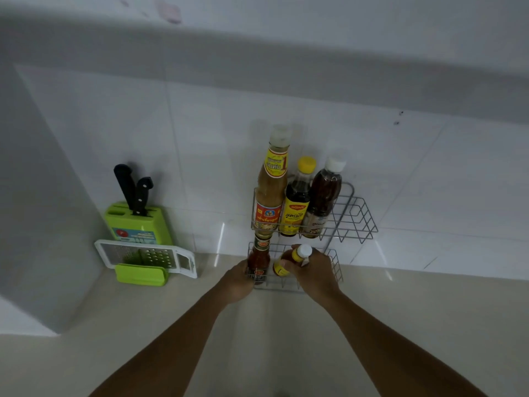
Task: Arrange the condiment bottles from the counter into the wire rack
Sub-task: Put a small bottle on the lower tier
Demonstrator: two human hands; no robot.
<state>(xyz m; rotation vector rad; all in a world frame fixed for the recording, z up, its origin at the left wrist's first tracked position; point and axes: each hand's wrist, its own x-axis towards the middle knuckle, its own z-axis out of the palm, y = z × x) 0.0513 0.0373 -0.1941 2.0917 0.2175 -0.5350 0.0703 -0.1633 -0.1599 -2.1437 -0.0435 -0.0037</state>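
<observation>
- While both arms reach forward over the pale counter [171, 325], the head view shows a two-level wire rack [355, 216] that stands against the white tiled wall [200, 133].
- On the upper level three bottles stand upright, side by side: a tall light-brown sauce bottle [270, 193] at the left, a dark bottle with a yellow cap [297, 207] in the middle, and a dark bottle with a white cap [323, 199] to its right. The right part of this level has no bottle in it.
- On the lower level, at the left end, a red sauce bottle [259, 260] stands upright. The left hand [239, 282] is at this corner of the rack, its fingers bent around the bottle and the wire; I cannot tell for sure if it grips the bottle or only the rack.
- The right hand [313, 272] is closed around a small yellow-labelled bottle with a white cap [289, 260]. This bottle is tilted and is inside the lower level, just beside the red one.
- At the left, well apart from the rack, a green knife block [143, 227] with two black-handled knives [134, 190] stands at the wall, and a white grater [146, 257] leans in front of it.
</observation>
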